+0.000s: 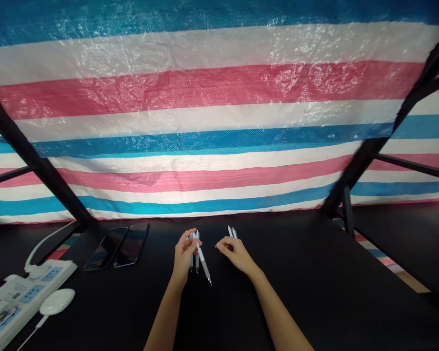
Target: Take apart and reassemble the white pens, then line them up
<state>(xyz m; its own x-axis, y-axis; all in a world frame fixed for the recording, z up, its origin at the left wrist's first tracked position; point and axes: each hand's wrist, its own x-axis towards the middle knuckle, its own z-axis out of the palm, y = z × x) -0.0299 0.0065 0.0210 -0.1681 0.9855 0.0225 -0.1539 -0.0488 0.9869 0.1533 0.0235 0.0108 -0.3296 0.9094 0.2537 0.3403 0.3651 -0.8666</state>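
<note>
"How's the left hand (185, 256)?"
"Closed on a bunch of pens (202, 261), held firm"
"And the right hand (236, 254)?"
"Loosely curled beside two more pens (231, 232); can't tell if it grips them"

The bare left hand (185, 256) was raised with its fingers (190, 239) curled inward. The bare right hand (234, 254) lay at its three o'clock, palm down and fingers loosely bent. The bare left forearm (164, 317) and bare right forearm (281, 317) angled toward twelve o'clock.

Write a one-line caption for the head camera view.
Left hand holds several white pens; right hand touches two more over a black table.
</note>
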